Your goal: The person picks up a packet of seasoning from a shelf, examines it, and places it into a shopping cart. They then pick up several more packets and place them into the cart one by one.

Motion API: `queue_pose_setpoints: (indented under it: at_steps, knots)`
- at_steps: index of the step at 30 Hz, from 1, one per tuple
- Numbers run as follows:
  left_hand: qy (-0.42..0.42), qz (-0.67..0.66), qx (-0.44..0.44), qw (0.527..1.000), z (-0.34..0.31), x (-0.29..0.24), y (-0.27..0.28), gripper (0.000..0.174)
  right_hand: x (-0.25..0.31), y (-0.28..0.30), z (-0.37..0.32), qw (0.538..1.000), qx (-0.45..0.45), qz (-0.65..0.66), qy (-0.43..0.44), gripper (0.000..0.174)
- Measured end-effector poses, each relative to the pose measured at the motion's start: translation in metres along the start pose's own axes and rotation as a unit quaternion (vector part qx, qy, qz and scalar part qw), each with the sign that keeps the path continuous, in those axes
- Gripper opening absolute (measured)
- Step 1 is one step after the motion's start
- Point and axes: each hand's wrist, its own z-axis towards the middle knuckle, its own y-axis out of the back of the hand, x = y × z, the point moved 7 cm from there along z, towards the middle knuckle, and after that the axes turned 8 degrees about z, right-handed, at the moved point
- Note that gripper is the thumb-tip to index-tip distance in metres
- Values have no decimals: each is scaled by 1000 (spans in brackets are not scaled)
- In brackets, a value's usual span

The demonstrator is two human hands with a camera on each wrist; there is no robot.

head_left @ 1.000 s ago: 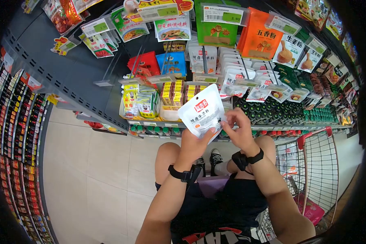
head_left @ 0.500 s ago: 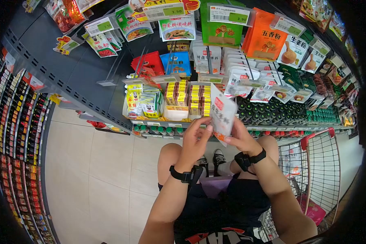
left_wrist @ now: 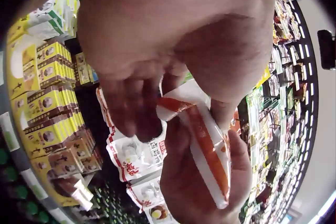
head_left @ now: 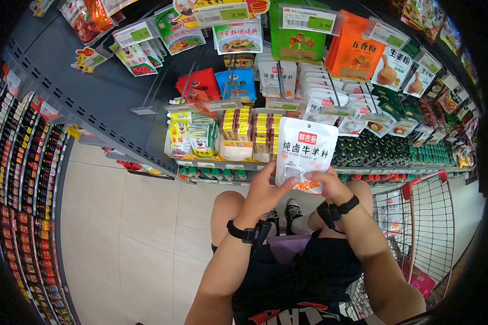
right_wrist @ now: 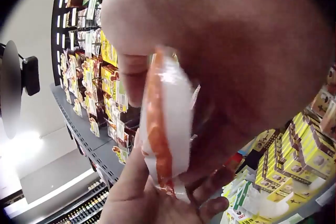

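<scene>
A white packet with a red label and orange lower edge (head_left: 307,149) faces the head camera, held upright between both hands. The left hand (head_left: 265,190) pinches its lower left side, thumb on the front. At its lower right side the right hand (head_left: 333,188) grips it, thumb also in front and the other fingers behind. The left wrist view shows the packet's orange and white bottom edge (left_wrist: 207,145) between the hands; in the right wrist view the same edge (right_wrist: 160,129) appears close up.
Hanging packets (head_left: 355,46) and small yellow boxes (head_left: 237,123) fill the shelf ahead. Dark-capped bottles (head_left: 358,154) stand low on the shelf. A wire cart (head_left: 434,216) with packages inside is at the right. Another stocked shelf (head_left: 16,206) curves along the left.
The packet was tilted toward the left, then turned edgewise; now its front faces the head camera, slightly farther right. The right hand has gone from its side to gripping its lower corner.
</scene>
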Motion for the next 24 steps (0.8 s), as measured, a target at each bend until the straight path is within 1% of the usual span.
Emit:
queue_pose_setpoints:
  at_steps: [1, 3, 4, 7, 10, 12, 15, 18, 19, 21, 24]
  knots:
    - [9, -21, 7, 1000, -1, 0, -2, 54, 1, -3, -1, 1000, 0, 1, 6, 47]
    - [26, -64, 21, 997, -4, -2, -6, 48, 4, -9, 3, 996, 23, -77, 37, 46]
    - [25, -58, 19, 998, -3, 0, -6, 46, 5, -11, 5, 991, 34, -115, 52, 45]
    - [23, -49, 14, 998, -2, 4, -4, 41, 0, -7, 8, 993, 11, -115, 31, 45]
    - [26, -48, 9, 998, -2, 0, -3, 38, 3, -8, 8, 991, 10, -129, 41, 44]
    - [26, -38, -1, 999, -2, -2, -2, 37, 3, -7, 9, 986, 10, -160, 43, 44]
    - [100, -37, 11, 994, -4, 8, -2, 36, 2, -5, 10, 981, 17, -190, 45, 45]
    - [120, -16, -3, 993, -5, 8, 0, 35, 4, -7, 10, 978, 25, -198, 63, 50]
    - [125, 5, 4, 992, -5, 7, 1, 35, 6, -11, 10, 977, 28, -199, 72, 53]
    - [136, 48, 20, 989, -6, 7, 2, 36, 13, -20, 6, 978, 47, -194, 54, 58]
    - [70, 41, -20, 997, -4, 14, 5, 34, 14, -24, 7, 977, 54, -203, 49, 64]
